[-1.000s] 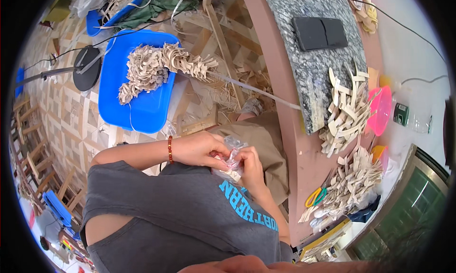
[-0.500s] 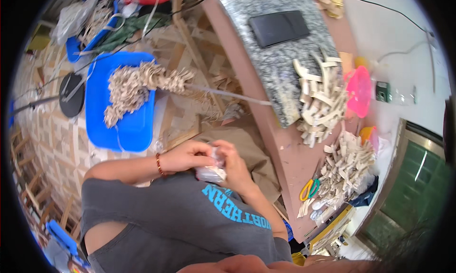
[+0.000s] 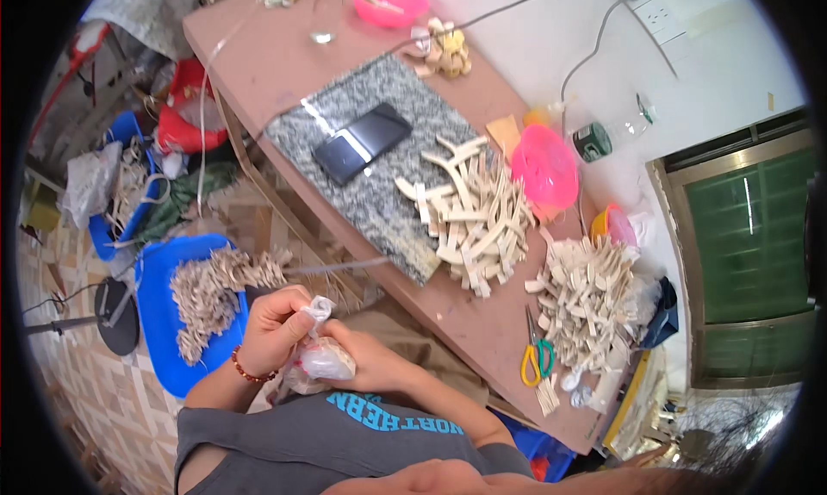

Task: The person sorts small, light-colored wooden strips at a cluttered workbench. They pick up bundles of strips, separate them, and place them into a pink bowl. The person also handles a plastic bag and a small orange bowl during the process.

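The left hand [image 3: 274,327] pinches the gathered neck [image 3: 319,308] of the plastic bag [image 3: 324,361], in front of the shirt [image 3: 345,443]; the right hand [image 3: 369,357] is curled against its side. Hold the neck firmly; support the bag without crushing it.

There are two hands, the left hand [image 3: 277,327] and the right hand [image 3: 372,357], with one plastic bag [image 3: 327,359] between them and one beaded bracelet [image 3: 251,367]. The worktop [image 3: 258,77] carries one granite slab [image 3: 366,215], one smartphone [image 3: 362,143] and one pair of scissors [image 3: 536,357]. Pale strips form two large heaps there, an upper heap [image 3: 482,219] and a lower heap [image 3: 590,305], both too tangled to count piece by piece. Two round pink bowls show, a near bowl [image 3: 544,163] and a far bowl [image 3: 399,17]. The orange-and-pink plasticware [image 3: 616,228] may be one piece or two. There is one clear bottle [image 3: 626,129], one window [image 3: 749,236], one black disc [image 3: 116,316] and one large blue tub [image 3: 159,323] with one bundle of strips [image 3: 207,297].
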`<state>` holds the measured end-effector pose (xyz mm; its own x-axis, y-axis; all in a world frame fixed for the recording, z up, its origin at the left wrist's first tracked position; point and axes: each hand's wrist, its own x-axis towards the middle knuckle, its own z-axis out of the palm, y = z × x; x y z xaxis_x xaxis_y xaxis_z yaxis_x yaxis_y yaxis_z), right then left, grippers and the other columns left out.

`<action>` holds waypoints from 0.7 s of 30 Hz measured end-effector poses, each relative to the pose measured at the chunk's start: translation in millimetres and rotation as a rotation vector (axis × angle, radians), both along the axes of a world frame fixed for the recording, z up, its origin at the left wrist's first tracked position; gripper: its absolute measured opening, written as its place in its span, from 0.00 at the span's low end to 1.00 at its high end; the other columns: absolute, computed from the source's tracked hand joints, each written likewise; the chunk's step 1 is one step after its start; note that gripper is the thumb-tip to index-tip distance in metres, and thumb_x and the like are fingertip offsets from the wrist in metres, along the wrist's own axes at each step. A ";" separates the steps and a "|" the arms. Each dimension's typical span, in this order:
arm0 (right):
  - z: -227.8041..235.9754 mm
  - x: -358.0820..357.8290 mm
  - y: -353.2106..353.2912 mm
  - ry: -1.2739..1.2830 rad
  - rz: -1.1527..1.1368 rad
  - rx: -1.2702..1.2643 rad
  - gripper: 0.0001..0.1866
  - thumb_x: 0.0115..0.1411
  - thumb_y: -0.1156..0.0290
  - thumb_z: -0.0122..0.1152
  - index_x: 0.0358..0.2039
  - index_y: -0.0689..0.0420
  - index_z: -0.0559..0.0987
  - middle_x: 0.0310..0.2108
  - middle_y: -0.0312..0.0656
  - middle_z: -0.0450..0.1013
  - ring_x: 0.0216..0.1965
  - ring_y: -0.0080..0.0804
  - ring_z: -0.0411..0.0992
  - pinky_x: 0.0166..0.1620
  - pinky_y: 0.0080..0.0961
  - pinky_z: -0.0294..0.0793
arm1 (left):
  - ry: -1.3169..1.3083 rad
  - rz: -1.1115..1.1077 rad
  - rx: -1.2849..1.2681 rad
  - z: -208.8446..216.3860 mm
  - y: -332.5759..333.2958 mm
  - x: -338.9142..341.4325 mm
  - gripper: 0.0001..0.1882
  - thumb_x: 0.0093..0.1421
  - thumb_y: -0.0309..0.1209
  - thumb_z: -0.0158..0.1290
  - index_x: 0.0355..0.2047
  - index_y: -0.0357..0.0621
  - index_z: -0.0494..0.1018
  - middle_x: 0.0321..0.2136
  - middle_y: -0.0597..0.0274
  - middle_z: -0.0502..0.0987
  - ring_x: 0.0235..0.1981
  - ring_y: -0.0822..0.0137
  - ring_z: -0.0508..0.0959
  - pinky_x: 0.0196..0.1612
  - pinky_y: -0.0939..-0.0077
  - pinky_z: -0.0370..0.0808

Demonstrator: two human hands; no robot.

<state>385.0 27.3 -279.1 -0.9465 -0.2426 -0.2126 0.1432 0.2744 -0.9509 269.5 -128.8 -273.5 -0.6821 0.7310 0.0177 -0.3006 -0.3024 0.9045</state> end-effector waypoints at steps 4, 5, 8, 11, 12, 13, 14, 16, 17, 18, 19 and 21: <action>26.9 12.2 24.2 0.365 -0.317 0.117 0.38 0.51 0.64 0.70 0.59 0.57 0.62 0.53 0.47 0.65 0.43 0.41 0.71 0.48 0.34 0.73 | 0.352 0.233 -0.111 80.6 17.1 -88.4 0.08 0.65 0.31 0.47 0.33 0.39 0.72 0.27 0.69 0.72 0.21 0.81 0.68 0.24 0.85 0.65; 23.3 20.3 32.4 0.348 -0.371 0.157 0.35 0.51 0.65 0.69 0.57 0.57 0.64 0.52 0.47 0.66 0.45 0.41 0.71 0.48 0.34 0.72 | 0.405 0.337 -0.160 98.7 26.4 -115.6 0.09 0.66 0.31 0.46 0.34 0.38 0.72 0.27 0.69 0.72 0.22 0.81 0.68 0.24 0.84 0.65; 1.8 42.9 63.5 0.390 -0.549 0.379 0.24 0.50 0.69 0.68 0.48 0.58 0.73 0.48 0.47 0.68 0.46 0.42 0.69 0.48 0.34 0.71 | 0.477 0.305 0.090 132.3 82.8 -200.7 0.11 0.68 0.33 0.44 0.35 0.39 0.71 0.28 0.70 0.73 0.25 0.80 0.69 0.29 0.85 0.67; -19.1 55.3 87.2 0.531 -0.714 0.789 0.14 0.47 0.75 0.66 0.36 0.57 0.77 0.41 0.46 0.70 0.41 0.44 0.68 0.43 0.35 0.69 | 0.537 0.276 0.126 170.0 154.9 -240.7 0.11 0.68 0.35 0.45 0.36 0.39 0.71 0.30 0.66 0.75 0.34 0.76 0.76 0.40 0.83 0.74; -28.6 60.3 91.7 0.514 -0.775 0.817 0.13 0.46 0.75 0.66 0.35 0.56 0.77 0.40 0.45 0.70 0.40 0.43 0.68 0.42 0.35 0.69 | 0.561 0.241 0.150 176.1 179.3 -259.3 0.12 0.68 0.35 0.45 0.37 0.38 0.71 0.32 0.64 0.76 0.37 0.74 0.77 0.43 0.81 0.75; -39.5 65.9 94.9 0.494 -0.834 0.844 0.12 0.46 0.74 0.66 0.34 0.55 0.77 0.39 0.44 0.70 0.39 0.42 0.69 0.42 0.35 0.68 | 0.582 0.208 0.172 174.6 204.5 -282.3 0.12 0.68 0.35 0.45 0.37 0.38 0.71 0.33 0.63 0.76 0.39 0.73 0.79 0.46 0.80 0.76; -50.1 68.9 98.0 0.477 -0.900 0.867 0.11 0.46 0.73 0.66 0.32 0.54 0.78 0.38 0.42 0.70 0.38 0.41 0.69 0.41 0.35 0.67 | 0.541 0.186 0.185 175.9 231.7 -301.1 0.12 0.68 0.35 0.45 0.38 0.38 0.71 0.36 0.61 0.76 0.39 0.71 0.79 0.46 0.79 0.76; -58.5 71.6 99.8 0.478 -0.943 0.894 0.10 0.45 0.73 0.67 0.31 0.54 0.78 0.35 0.41 0.70 0.37 0.41 0.69 0.40 0.35 0.67 | 0.450 0.166 0.248 172.7 291.3 -339.4 0.12 0.68 0.36 0.45 0.39 0.38 0.71 0.38 0.59 0.77 0.40 0.70 0.79 0.46 0.79 0.76; -61.4 72.2 101.2 0.470 -0.965 0.904 0.10 0.45 0.72 0.67 0.30 0.53 0.78 0.34 0.40 0.71 0.37 0.41 0.68 0.39 0.35 0.67 | 0.401 0.173 0.283 165.0 321.0 -358.7 0.12 0.68 0.36 0.45 0.39 0.38 0.71 0.38 0.58 0.77 0.41 0.70 0.79 0.47 0.79 0.76; -61.5 74.6 101.8 0.456 -0.937 0.927 0.11 0.44 0.72 0.68 0.30 0.53 0.77 0.34 0.41 0.70 0.37 0.41 0.68 0.39 0.35 0.67 | 0.345 0.171 0.317 154.0 352.2 -376.5 0.12 0.68 0.36 0.45 0.40 0.38 0.71 0.39 0.58 0.77 0.42 0.69 0.78 0.47 0.79 0.76; -60.7 75.0 102.8 0.436 -0.906 0.951 0.11 0.43 0.72 0.68 0.29 0.53 0.77 0.33 0.41 0.69 0.36 0.42 0.68 0.38 0.35 0.67 | 0.393 0.187 0.295 140.0 379.9 -396.0 0.13 0.67 0.35 0.47 0.41 0.36 0.71 0.38 0.57 0.77 0.42 0.68 0.79 0.47 0.76 0.76; -59.4 75.5 105.0 0.402 -0.852 0.971 0.11 0.42 0.72 0.69 0.28 0.54 0.77 0.33 0.42 0.69 0.36 0.42 0.67 0.37 0.36 0.67 | 0.490 0.237 0.246 102.8 418.1 -436.1 0.16 0.64 0.35 0.51 0.43 0.32 0.70 0.37 0.54 0.78 0.41 0.65 0.80 0.46 0.72 0.77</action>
